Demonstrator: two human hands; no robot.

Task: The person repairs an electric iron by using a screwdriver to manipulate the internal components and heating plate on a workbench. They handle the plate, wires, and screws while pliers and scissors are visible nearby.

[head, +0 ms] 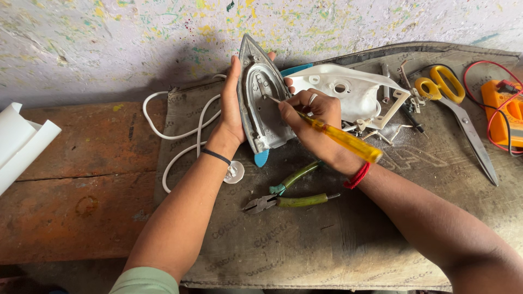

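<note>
Holding an iron base (pixel 260 106) upright on its edge, the left hand (pixel 231 109) wraps around the far side of the metal plate, so its fingers are mostly hidden; only the tips show past the rim. The base stands on a dusty mat (pixel 338 228) covering a worn wooden table (pixel 76 185). The right hand (pixel 308 111) has its grip pinched closed around a yellow-handled screwdriver (pixel 340 137), whose thin shaft points into the base's inner side; the tip is too small to make out. Just behind, a white plastic iron cover (pixel 354 90) lies partly masked by the right hand. A white cord (pixel 180 133) loops to the left, its ends hidden. Green-handled pliers (pixel 291 193) lie near the wrists. Yellow-handled scissors (pixel 452 103) and an orange meter (pixel 504 106), cut off by the edge, sit far right.
</note>
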